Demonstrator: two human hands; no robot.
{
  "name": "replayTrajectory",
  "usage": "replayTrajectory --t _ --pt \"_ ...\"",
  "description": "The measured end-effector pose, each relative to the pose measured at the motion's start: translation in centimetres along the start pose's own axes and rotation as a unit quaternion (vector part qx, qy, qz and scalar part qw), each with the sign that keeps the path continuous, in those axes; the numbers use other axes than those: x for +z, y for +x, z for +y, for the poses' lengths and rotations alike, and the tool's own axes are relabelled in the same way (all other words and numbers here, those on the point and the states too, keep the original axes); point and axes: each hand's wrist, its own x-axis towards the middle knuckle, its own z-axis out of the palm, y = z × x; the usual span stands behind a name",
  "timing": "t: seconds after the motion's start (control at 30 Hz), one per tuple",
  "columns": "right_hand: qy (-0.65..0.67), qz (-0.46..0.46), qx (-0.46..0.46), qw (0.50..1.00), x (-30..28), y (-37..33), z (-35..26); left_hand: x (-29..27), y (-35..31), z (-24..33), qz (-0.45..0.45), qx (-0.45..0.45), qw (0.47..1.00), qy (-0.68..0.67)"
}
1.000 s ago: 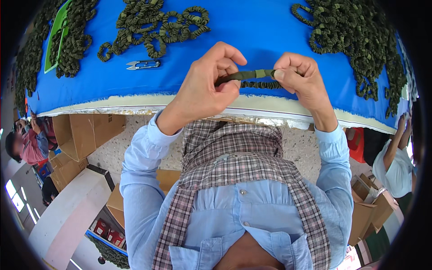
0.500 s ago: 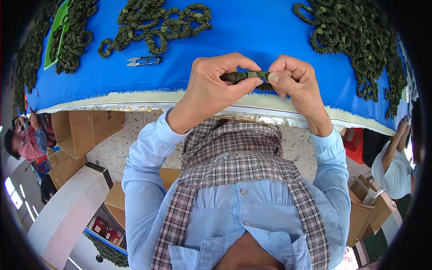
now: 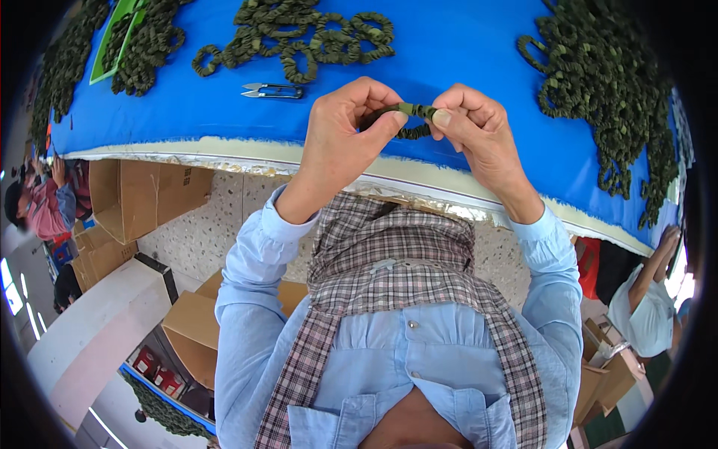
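Between my two hands, a dark green gathered fabric hair tie [image 3: 413,132] is held above the near edge of the blue table. My left hand [image 3: 346,129] pinches it between thumb and fingers on its left side. On the opposite side, my right hand [image 3: 473,127] grips the ring with thumb and forefinger. A smoother strip of the band shows between the two pinches, while the gathered lower loop hangs beneath. Left of my hands, a pair of thread snips [image 3: 273,90] lies on the cloth with its blades pointing left.
Loose green hair ties [image 3: 299,37] lie beyond the snips, and a large heap [image 3: 598,82] covers the right. A light green tray [image 3: 105,56] stands at far left. Cardboard boxes [image 3: 142,196] sit below the table edge. Other people [image 3: 48,198] are at both sides.
The view has shifted, so the table items appear farther right. My fingers have come closer together on the hair tie, and more of its lower loop shows.
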Motion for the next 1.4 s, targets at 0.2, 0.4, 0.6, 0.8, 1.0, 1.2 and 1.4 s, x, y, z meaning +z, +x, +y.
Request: replayTrajectory --t 0.2,0.4,0.6,0.8,1.0,1.2,1.4 --pt "0.129 -0.066 0.043 0.989 3.9 2.4 0.8 -3.1 -1.7 -1.1 0.057 0.072 0.995 -0.026" --pt "0.020 -0.176 0.087 0.980 8.3 5.9 1.9 -4.2 -2.9 -1.9 0.145 0.193 0.954 -0.179" --pt "-0.311 -0.178 -0.203 0.911 11.5 11.3 1.9 -7.6 -5.1 -1.0 0.235 0.138 0.960 -0.069" --pt "-0.534 -0.110 -0.372 0.751 14.1 13.3 5.5 -8.5 -6.2 -0.8 0.251 0.103 0.962 -0.014" --pt "-0.467 -0.039 -0.364 0.805 13.2 13.2 4.6 -8.1 -5.9 -1.0 0.215 0.083 0.973 -0.035" --pt "-0.250 0.005 -0.156 0.956 10.3 5.8 -0.6 -6.1 -4.6 -1.9 0.239 0.146 0.960 -0.003" --pt "-0.158 0.080 -0.140 0.974 9.1 1.3 1.2 -4.1 -3.5 -2.4 0.260 0.188 0.946 0.037"
